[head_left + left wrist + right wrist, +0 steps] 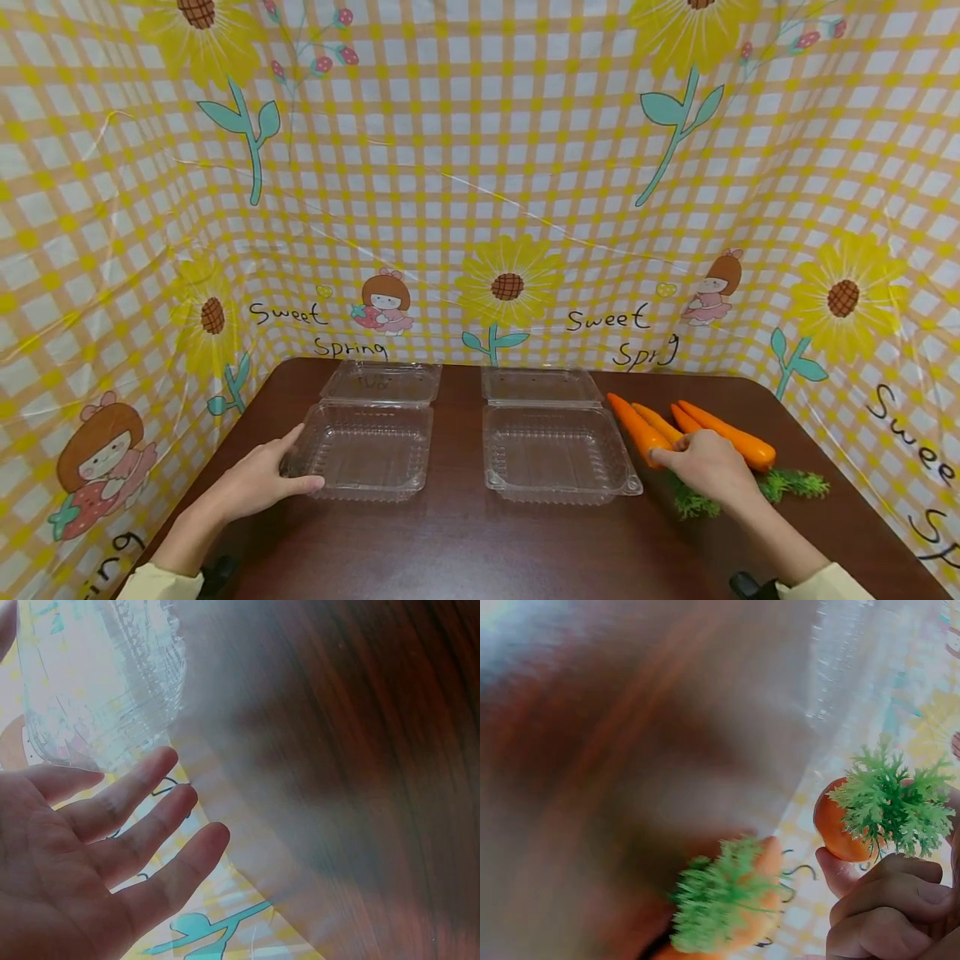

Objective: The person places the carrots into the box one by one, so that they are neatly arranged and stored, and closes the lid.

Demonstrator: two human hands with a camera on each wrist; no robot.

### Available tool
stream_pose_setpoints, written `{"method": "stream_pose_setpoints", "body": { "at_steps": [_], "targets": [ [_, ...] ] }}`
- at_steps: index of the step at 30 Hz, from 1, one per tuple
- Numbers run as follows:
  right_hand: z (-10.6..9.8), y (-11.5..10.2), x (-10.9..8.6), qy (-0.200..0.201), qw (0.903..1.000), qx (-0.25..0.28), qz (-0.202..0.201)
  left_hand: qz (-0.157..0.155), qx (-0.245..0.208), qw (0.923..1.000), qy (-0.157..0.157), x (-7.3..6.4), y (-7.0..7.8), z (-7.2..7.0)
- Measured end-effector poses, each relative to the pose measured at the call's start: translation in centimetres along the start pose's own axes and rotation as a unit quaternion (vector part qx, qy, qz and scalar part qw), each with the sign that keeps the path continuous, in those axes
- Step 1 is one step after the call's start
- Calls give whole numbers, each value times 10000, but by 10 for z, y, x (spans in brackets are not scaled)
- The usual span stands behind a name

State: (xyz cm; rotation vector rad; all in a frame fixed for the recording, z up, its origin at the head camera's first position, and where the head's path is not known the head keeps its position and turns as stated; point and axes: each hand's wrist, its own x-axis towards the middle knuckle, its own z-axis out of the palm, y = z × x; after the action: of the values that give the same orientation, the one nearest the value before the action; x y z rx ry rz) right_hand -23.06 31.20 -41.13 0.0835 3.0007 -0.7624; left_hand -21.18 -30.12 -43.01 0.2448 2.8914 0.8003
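Observation:
My left hand (258,475) is at the left side of a clear plastic clamshell box (367,483), its thumb at the front left corner. In the left wrist view the fingers (161,870) of that hand are spread and relaxed, beside the clear box (105,690). My right hand (708,467) grips an orange carrot (636,427) near its leafy end, at the right of the table. Its curled fingers (889,907) show in the right wrist view, just below the carrot (844,825) with its green leaves (900,806).
A second clear clamshell box (558,487) stands right of the first; both lids lie folded back behind them. More carrots (731,433) with green tops (798,483) lie around the right hand. The brown table (457,542) meets a checked cloth (487,192) at the back and sides.

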Motion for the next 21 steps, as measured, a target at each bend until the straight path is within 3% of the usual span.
{"method": "stream_pose_setpoints", "body": {
  "at_steps": [6,21],
  "targets": [
    [-11,-8,2,99,9998,43,-188,-107,18,9999,-17,1,1,1],
    [-31,-44,8,170,9976,157,-647,-11,27,10000,-21,4,4,-3]
  ]
}}
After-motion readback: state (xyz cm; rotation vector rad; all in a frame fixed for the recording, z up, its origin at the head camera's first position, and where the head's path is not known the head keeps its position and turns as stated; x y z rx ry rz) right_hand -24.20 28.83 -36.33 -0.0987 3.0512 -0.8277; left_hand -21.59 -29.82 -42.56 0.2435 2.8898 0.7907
